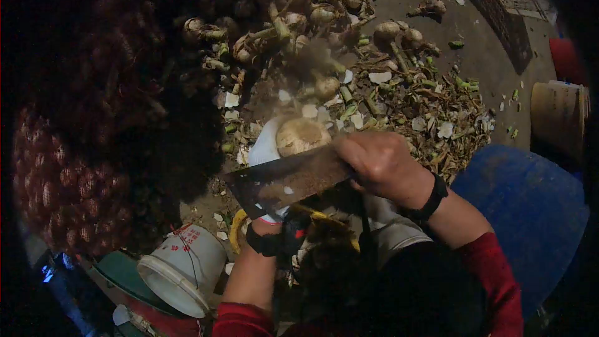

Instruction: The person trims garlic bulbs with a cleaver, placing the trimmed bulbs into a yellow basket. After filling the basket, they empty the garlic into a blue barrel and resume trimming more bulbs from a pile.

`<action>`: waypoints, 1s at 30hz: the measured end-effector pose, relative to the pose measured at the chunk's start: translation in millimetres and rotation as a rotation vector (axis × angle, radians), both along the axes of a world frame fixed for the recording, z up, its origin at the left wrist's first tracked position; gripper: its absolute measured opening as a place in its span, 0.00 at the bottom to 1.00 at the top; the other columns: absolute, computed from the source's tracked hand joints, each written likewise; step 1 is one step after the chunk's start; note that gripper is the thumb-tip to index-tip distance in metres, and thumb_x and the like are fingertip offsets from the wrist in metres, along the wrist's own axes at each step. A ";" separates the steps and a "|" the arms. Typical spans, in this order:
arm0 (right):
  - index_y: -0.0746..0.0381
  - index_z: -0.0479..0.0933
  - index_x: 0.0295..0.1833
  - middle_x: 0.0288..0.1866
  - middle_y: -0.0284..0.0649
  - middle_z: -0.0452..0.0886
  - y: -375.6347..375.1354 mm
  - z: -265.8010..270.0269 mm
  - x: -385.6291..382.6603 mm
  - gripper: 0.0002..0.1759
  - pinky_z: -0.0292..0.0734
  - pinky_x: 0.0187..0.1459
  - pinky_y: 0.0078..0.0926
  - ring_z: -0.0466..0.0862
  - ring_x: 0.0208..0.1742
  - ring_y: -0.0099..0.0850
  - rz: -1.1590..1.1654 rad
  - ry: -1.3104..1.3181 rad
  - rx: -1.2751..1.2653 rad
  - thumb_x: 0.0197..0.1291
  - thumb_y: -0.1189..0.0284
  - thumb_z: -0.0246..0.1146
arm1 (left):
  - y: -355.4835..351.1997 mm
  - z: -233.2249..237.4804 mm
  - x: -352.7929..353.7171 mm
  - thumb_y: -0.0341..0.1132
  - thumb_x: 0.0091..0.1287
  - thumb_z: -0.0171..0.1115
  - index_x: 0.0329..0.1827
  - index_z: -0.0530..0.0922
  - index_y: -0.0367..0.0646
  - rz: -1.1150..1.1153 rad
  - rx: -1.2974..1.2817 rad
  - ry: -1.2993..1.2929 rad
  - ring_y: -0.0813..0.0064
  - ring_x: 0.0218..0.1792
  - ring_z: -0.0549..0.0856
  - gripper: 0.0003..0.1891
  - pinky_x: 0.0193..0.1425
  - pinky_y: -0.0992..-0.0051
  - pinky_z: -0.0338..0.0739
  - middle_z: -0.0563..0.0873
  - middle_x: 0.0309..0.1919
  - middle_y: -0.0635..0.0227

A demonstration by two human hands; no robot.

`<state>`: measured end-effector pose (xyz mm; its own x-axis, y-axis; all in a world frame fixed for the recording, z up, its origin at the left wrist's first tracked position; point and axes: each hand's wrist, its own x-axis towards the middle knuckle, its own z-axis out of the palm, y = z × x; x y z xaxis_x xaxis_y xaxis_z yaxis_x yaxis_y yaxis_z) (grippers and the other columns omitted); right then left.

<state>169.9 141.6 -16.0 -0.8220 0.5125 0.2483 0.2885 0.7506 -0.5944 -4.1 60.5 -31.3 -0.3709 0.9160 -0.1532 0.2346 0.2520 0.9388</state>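
My left hand, in a white knit glove, is closed round a large pale garlic bulb with its cut, flat face turned up. My right hand is bare and grips a cleaver at its handle end. The broad dark blade lies across my left hand and wrist in this view, its upper edge right at the lower side of the bulb. Part of the gloved hand is hidden behind the blade. Just beyond lie a loose bulb and white cut pieces.
Garlic bulbs with stalks heap up ahead, with trimmed stalks and dry leaves to their right. A red mesh sack stands at left, a white bucket near my left arm, and a blue plastic surface at right.
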 end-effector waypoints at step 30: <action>0.66 0.77 0.41 0.29 0.44 0.80 -0.4 -18.6 -7.4 0.17 0.73 0.30 0.25 0.80 0.26 0.33 -0.157 0.298 -0.526 0.40 0.74 0.64 | 0.6 20.0 1.9 0.34 0.45 0.67 0.55 0.67 0.38 0.013 -0.071 -0.579 0.77 0.46 0.76 0.31 0.50 0.77 0.72 0.77 0.44 0.64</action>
<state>162.5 141.2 -34.6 -0.6609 0.7379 0.1369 0.1369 0.2979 -0.9447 -2.2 61.2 -11.3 -0.2194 0.8920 -0.3953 -0.3153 0.3186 0.8939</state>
